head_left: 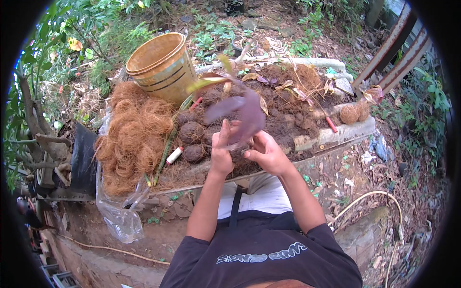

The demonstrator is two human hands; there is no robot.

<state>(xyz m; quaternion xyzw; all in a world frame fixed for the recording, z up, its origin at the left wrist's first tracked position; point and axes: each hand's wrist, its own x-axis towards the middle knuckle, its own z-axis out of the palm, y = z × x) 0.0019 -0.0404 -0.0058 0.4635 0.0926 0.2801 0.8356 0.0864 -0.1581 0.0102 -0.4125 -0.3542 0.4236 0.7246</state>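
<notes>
A plant with purple leaves [247,113], smeared by motion, stands up between my two hands, above the near edge of the slab. My left hand [223,152] closes round its lower part with one finger pointing up. Facing it, my right hand [270,152] is closed on the plant's base, thumb and forefinger pinched. The hands hide the base and roots. Left of them sit round dark soil balls [191,132], one more soil ball [194,153] nearest my left hand. A white roll with a red end [175,155] lies beside these.
Brown coconut fibre [134,139] is heaped at the left, by a stained yellow bucket [161,72]. Dark soil [283,108] covers the slab's middle. A red-handled tool [331,125] and fibre-wrapped balls [354,113] lie right. A clear plastic sheet [122,223] hangs off the near-left edge.
</notes>
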